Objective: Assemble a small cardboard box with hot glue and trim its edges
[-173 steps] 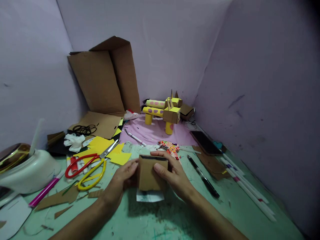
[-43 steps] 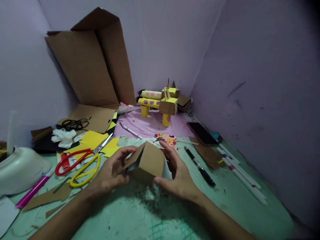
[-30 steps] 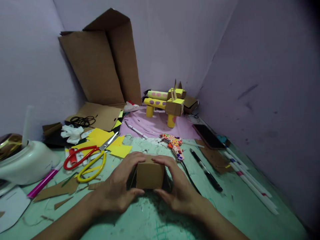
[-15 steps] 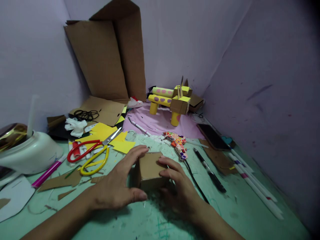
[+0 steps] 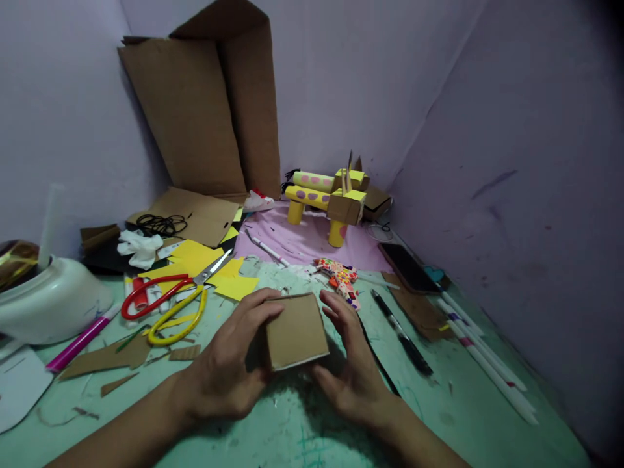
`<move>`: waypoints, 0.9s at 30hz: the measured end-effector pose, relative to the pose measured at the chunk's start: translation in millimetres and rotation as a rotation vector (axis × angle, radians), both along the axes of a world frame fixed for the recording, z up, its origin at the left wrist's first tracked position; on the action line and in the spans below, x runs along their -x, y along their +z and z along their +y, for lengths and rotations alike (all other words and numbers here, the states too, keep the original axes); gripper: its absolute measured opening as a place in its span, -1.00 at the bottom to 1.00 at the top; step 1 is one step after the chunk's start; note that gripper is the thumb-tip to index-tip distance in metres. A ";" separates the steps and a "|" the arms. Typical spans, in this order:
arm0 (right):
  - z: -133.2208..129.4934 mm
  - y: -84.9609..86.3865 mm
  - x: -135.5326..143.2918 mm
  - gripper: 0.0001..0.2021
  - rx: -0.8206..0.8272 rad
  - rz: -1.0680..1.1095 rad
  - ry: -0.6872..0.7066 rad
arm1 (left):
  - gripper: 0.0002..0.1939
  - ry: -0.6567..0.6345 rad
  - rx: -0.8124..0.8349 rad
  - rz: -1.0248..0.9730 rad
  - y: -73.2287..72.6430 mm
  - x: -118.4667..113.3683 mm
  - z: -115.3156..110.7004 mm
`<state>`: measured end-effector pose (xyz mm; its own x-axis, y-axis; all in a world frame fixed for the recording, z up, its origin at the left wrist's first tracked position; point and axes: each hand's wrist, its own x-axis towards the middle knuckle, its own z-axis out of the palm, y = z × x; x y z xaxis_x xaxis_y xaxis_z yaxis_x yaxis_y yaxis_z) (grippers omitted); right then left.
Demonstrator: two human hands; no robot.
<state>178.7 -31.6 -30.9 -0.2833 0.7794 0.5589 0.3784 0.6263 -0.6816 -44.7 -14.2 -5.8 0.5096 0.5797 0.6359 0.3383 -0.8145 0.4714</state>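
A small cardboard box (image 5: 297,331) is between my hands, its square brown face tilted up toward me. My left hand (image 5: 231,361) grips its left side, with fingertips at the upper left corner and the thumb low and partly hidden. Fingers parted and curved, my right hand (image 5: 353,364) is beside the box's right side, with a gap at the fingertips; its thumb is near the lower right corner. Beyond the box lies a patterned glue gun (image 5: 340,278), its black cord running behind my right hand.
Left are scissors (image 5: 195,286), yellow paper (image 5: 236,286), a magenta marker (image 5: 80,344) and a white pot (image 5: 58,305). Yellow tube figures (image 5: 312,196) stand at the back before a large cardboard piece (image 5: 195,110). Right are a black pen (image 5: 402,333), a phone (image 5: 409,266) and white sticks (image 5: 487,361).
The box has turned so its square face shows more fully. My right fingers have come off its top edge and opened outward. The whole view has shifted slightly.
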 end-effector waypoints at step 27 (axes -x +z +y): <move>15.2 37.7 -3.5 -0.55 -0.012 -0.250 0.089 | -0.34 0.196 0.277 -0.221 -3.4 -14.9 -19.9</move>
<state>182.2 -16.4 6.8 -0.4809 0.7389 0.4719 0.4772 0.6721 -0.5662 -29.8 -34.1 -9.2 0.2414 0.8172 0.5234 0.3405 -0.5764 0.7429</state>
